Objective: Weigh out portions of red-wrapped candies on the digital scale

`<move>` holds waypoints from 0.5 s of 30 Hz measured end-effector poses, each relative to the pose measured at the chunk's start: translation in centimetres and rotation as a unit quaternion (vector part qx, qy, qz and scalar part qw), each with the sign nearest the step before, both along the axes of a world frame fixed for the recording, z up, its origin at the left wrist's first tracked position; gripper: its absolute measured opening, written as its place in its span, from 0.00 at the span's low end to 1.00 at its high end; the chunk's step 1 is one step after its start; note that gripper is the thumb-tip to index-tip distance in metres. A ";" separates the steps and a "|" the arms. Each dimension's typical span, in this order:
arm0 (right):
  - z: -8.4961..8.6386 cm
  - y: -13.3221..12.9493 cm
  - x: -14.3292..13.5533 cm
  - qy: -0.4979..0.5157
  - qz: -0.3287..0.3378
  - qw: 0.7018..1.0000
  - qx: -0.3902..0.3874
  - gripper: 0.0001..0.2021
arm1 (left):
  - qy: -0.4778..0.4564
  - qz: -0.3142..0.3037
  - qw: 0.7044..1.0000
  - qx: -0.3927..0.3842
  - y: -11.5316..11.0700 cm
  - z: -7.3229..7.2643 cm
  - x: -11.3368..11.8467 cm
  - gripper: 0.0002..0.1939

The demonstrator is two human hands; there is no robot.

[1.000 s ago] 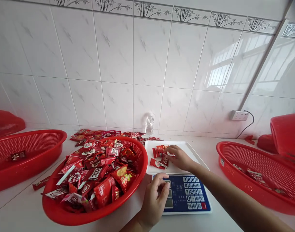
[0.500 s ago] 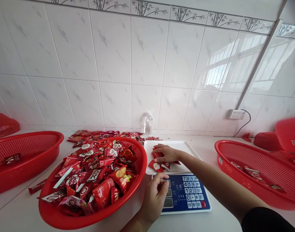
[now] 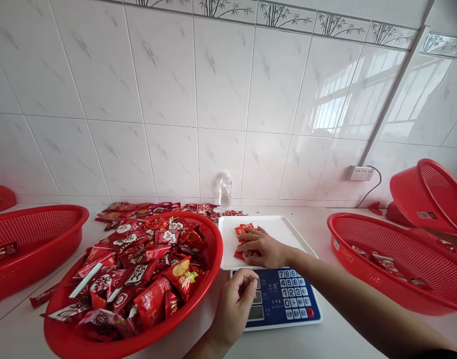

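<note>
- With the scale as the clock's centre, we are finding the heaped red basket [image 3: 212, 237], full of wrapped packets, lying at nine o'clock, and a sparsely filled basket [image 3: 350, 267] lying at three.
- We are seeing the blue-and-white scale [image 3: 276, 294] standing with its keypad nearest us and its white tray [image 3: 282, 232] spreading at twelve o'clock. We are judging the step in hand to be handling loose packets upon this tray.
- The right hand [image 3: 264, 248] is reaching in from four o'clock and lying palm down over the tray's middle, fingers spread and nearly straight, seemingly touching the packets. We are not seeing any firm grip, and the palm's underside is staying out of our sight.
- The left hand [image 3: 233, 299] is hovering or resting at the scale's ten o'clock corner, by the display windows; we are not able to tell which. Its fingers are curling loosely, thumb and forefinger standing apart, and we are seeing nothing between them.
- The smallest items, an orange-red packet [image 3: 240, 230] and a darker red packet [image 3: 238, 252], are lying towards the tray's nine o'clock side, partly covered by the fingers. We are judging that the next move is calling for gently curling those fingers round the packets, without scattering them.
</note>
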State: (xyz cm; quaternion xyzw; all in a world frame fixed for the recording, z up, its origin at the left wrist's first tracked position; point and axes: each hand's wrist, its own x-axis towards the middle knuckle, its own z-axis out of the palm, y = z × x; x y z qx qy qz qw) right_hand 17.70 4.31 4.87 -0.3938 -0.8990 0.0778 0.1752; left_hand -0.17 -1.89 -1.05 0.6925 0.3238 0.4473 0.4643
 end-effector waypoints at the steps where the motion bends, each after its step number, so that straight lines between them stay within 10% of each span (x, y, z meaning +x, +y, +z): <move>1: 0.2 -0.1 0.7 0.009 -0.017 1.000 0.001 0.17 | 0.002 0.002 1.000 -0.001 0.0 0.0 0.0 0.11; 8: -0.4 -1.2 5.5 0.028 -0.120 0.989 -0.078 0.32 | 0.009 -0.016 1.000 -0.013 -0.2 0.2 0.1 0.13; 15: -1.9 1.5 4.1 0.035 -0.186 0.975 -0.114 0.29 | 0.000 -0.007 1.000 -0.007 0.0 -0.1 0.2 0.14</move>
